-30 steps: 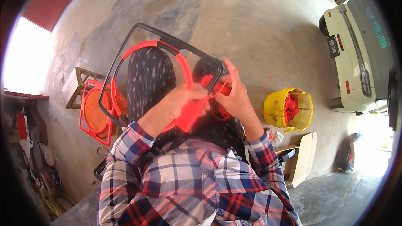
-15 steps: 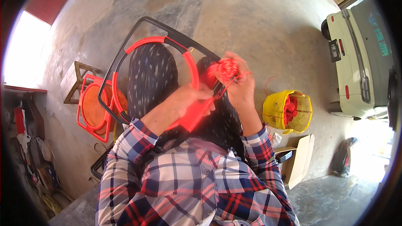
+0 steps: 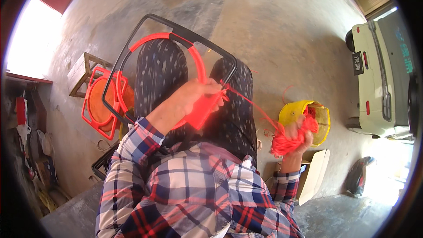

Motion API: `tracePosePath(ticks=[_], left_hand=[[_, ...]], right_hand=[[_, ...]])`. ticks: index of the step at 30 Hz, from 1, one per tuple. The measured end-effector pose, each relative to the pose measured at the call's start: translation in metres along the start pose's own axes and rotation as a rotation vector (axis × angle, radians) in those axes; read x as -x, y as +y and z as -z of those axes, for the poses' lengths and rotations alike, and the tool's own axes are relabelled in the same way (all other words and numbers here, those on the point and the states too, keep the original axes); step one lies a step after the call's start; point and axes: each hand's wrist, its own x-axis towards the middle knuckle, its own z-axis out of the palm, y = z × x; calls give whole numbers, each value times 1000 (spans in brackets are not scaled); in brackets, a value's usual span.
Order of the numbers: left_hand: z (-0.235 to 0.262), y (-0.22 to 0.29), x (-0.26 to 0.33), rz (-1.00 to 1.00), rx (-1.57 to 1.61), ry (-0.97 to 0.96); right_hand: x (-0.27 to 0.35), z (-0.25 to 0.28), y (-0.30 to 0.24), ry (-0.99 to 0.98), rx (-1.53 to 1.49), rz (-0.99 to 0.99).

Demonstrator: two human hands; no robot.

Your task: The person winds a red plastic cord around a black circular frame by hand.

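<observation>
Across my lap lies a black tubular frame (image 3: pixel 203 41) with an inner ring (image 3: pixel 198 60) partly covered in red. My left hand (image 3: pixel 194 99) is closed round the frame's near right side, where a flat red piece (image 3: pixel 202 113) hangs below the fingers; its exact make is blurred. Out to the right, my right hand (image 3: pixel 307 141) grips a bundle of red cord (image 3: pixel 285 143). A taut strand (image 3: pixel 253 105) runs from this bundle to the frame beside my left fingers.
A yellow bucket (image 3: pixel 288 112) with red cord inside stands behind my right hand. An open cardboard box (image 3: pixel 313 177) sits nearer. At left are an orange-and-red round-seated frame (image 3: pixel 100 101) and a wooden stool (image 3: pixel 81 75). A pale vehicle (image 3: pixel 379 75) is parked far right.
My right hand has swung right and nearer me with the cord bundle, away from the frame, drawing the strand out straight. My left hand keeps its hold on the frame.
</observation>
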Motion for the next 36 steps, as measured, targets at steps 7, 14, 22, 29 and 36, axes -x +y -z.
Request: tracePosePath(ticks=[7, 14, 22, 29, 36], left_hand=[[-3, 13, 3, 57, 236, 163], [3, 8, -1, 33, 95, 88], [-1, -12, -5, -400, 76, 141], [-11, -8, -5, -517, 169, -19], [-8, -6, -10, -358, 361, -86]], right_hand=[[63, 91, 36, 214, 40, -378], [4, 97, 46, 524, 401, -264], [-102, -54, 15, -160, 433, -132], [-166, -102, 55, -251, 1329, -138], [-143, -60, 50, 173, 639, 154]])
